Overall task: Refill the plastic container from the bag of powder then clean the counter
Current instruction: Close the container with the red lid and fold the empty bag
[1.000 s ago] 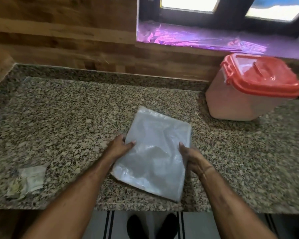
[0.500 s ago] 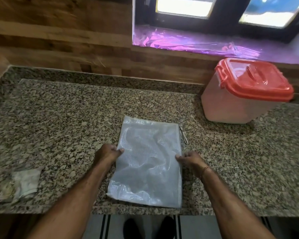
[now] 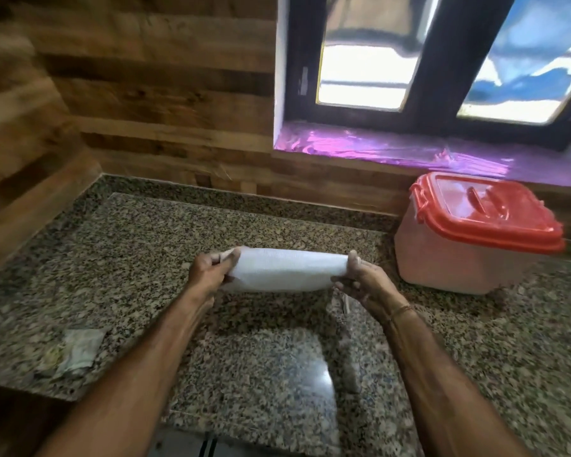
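Note:
A white plastic bag (image 3: 287,270) is held up off the granite counter (image 3: 139,252), folded over into a flat band between my hands. My left hand (image 3: 211,273) grips its left end and my right hand (image 3: 363,282) grips its right end. The plastic container (image 3: 459,258), translucent pink with a red latched lid (image 3: 488,209), stands at the back right of the counter, to the right of my right hand and apart from it.
A crumpled piece of paper or wrapper (image 3: 76,351) lies near the counter's front left edge. A thin small object (image 3: 345,301) lies on the counter below my right hand. Wood-panelled wall runs behind and on the left; a window sill with purple film (image 3: 393,150) sits above the container.
The bag lay flat on the counter under both hands; now it is lifted off the surface and folded over between them. The view has tilted upward.

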A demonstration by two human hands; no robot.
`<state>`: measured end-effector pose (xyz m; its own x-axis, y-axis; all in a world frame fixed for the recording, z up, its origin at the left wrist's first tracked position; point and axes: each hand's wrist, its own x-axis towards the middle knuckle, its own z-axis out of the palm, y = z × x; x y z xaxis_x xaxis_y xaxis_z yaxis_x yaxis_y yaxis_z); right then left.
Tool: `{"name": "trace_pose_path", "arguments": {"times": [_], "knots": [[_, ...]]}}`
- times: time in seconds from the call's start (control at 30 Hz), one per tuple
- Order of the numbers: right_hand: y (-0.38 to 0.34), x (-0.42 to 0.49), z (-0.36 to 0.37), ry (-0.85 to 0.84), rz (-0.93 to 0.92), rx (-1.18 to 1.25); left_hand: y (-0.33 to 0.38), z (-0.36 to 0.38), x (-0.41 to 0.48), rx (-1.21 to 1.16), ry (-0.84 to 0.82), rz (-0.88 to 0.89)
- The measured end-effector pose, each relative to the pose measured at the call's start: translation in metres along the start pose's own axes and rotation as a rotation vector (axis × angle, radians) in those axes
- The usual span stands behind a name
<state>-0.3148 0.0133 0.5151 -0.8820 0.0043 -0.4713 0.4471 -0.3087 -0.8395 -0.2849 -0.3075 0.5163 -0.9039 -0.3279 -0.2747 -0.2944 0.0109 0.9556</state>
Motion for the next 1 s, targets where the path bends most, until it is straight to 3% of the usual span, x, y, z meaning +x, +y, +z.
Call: {"name": "trace_pose_path", "arguments": {"times": [0.17, 0.3, 0.37, 0.43, 0.53, 0.63, 0.7, 0.8, 0.87, 1.0], "knots": [[0.045, -0.004, -0.048, -0.054, 0.087, -0.25, -0.052, 0.004, -0.058, 0.184, 0.052, -0.128], [0.086, -0.022, -0.089, -0.106, 0.158, -0.578, -0.119, -0.006, -0.103, 0.566, -0.14, -0.399], [0.099, -0.026, -0.101, -0.106, 0.125, -0.672, -0.13, -0.003, -0.119, 0.648, -0.17, -0.465], [0.104, -0.026, -0.11, -0.116, 0.079, -0.803, -0.131, 0.009, -0.125, 0.584, -0.099, -0.481], [0.102, -0.027, -0.112, -0.126, 0.072, -0.908, -0.132, 0.028, -0.124, 0.534, 0.134, -0.444], [0.103, -0.022, -0.116, -0.066, 0.054, -1.047, -0.143, 0.043, -0.126, 0.637, 0.132, -0.402], [0.108, -0.021, -0.116, 0.061, 0.054, -0.963, -0.153, 0.052, -0.134, 0.706, 0.098, -0.432], [0.124, -0.028, -0.11, 0.204, 0.129, -0.496, -0.157, 0.068, -0.148, 0.738, 0.202, -0.383], [0.137, -0.037, -0.098, 0.182, 0.198, -0.254, -0.157, 0.076, -0.152, 0.705, 0.248, -0.315], [0.157, -0.062, -0.063, 0.076, 0.315, -0.011, -0.167, 0.086, -0.155, 0.694, 0.125, -0.378]]}}
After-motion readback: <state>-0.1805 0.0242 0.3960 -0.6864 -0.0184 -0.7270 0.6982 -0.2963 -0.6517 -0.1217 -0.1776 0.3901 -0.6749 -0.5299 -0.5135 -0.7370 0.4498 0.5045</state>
